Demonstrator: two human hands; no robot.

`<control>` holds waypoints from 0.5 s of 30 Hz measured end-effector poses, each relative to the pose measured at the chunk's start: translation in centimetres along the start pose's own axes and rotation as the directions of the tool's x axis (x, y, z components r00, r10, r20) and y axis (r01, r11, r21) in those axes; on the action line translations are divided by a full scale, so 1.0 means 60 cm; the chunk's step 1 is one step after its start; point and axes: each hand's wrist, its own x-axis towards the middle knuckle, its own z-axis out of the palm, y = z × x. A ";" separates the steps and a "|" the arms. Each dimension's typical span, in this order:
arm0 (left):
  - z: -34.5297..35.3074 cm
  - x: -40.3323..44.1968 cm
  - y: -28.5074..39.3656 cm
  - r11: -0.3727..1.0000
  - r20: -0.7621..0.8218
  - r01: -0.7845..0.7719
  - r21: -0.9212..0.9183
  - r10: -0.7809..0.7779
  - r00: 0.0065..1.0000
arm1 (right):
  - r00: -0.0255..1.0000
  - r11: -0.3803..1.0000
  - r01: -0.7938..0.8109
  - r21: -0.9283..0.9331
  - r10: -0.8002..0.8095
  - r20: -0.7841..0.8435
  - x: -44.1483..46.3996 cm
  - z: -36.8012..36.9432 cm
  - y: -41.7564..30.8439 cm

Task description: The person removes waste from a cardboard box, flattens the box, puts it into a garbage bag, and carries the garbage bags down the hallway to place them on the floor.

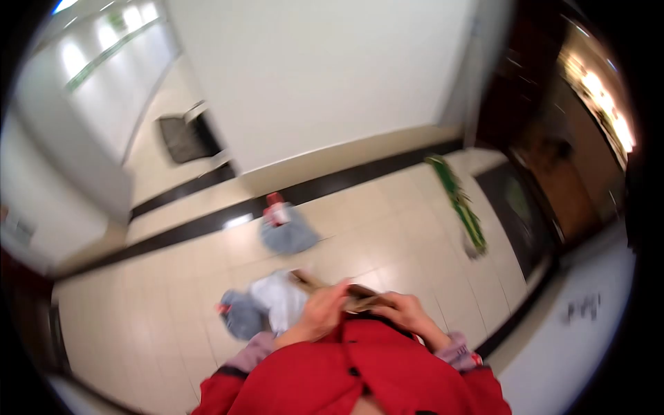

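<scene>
My left hand point(321, 311) is closed on one side of a brown folded piece point(363, 299), which looks like cardboard or stiff paper; blur hides its exact kind. On its other side, my right hand point(408, 315) grips the edge with bent fingers. Both hands are close together in front of the red jacket point(311, 377). Just left of my left hand, low down, is a white cloth or bag-like bundle point(280, 297). Beside that bundle lies a grey-blue bundle point(241, 315) with a bit of red on it.
Another grey-blue bundle point(289, 234) with a red top lies on the tiled floor point(387, 228) ahead. A long green-and-yellow object point(458, 204) lies to the right, near a dark mat point(515, 207) at a doorway. A white wall point(318, 76) stands ahead; a dark chair-like item point(183, 135) is left.
</scene>
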 end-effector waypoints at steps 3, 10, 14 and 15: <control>-0.020 -0.002 0.015 0.951 0.069 0.172 -0.256 -0.160 0.985 | 0.999 0.999 0.011 0.053 -0.009 -0.042 0.005 0.013 -0.002; -0.034 -0.024 0.010 0.890 0.227 0.273 -0.365 -0.199 0.953 | 0.999 0.999 0.034 -0.001 -0.034 -0.040 0.022 0.033 0.000; -0.038 -0.028 -0.014 0.753 0.284 0.446 -0.483 -0.346 0.894 | 0.993 0.987 0.117 -0.108 -0.119 -0.012 0.028 0.043 -0.019; -0.050 -0.028 -0.011 0.740 0.329 0.497 -0.454 -0.380 0.865 | 0.993 0.983 0.119 -0.137 -0.120 -0.003 0.028 0.047 -0.019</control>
